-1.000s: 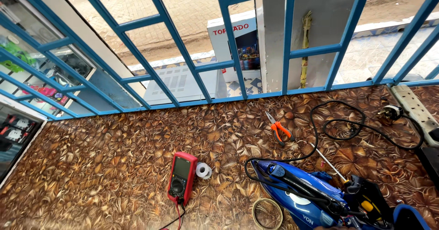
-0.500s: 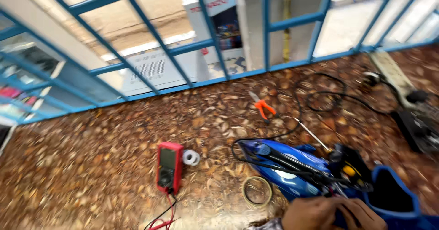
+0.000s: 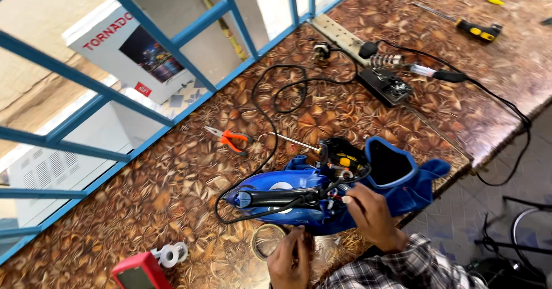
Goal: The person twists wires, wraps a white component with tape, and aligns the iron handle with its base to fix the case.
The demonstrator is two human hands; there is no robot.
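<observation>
Blue plastic fills the middle of the bench: a clothes iron (image 3: 287,200) lying on its side, opened at the rear. The right hand (image 3: 371,214) has its fingers curled into the exposed wiring there, though what they pinch is hidden. The left hand (image 3: 290,260) rests half closed at the iron's lower edge, beside a tape ring (image 3: 267,240). A screwdriver (image 3: 322,149) lies just behind, orange pliers (image 3: 230,139) farther back
</observation>
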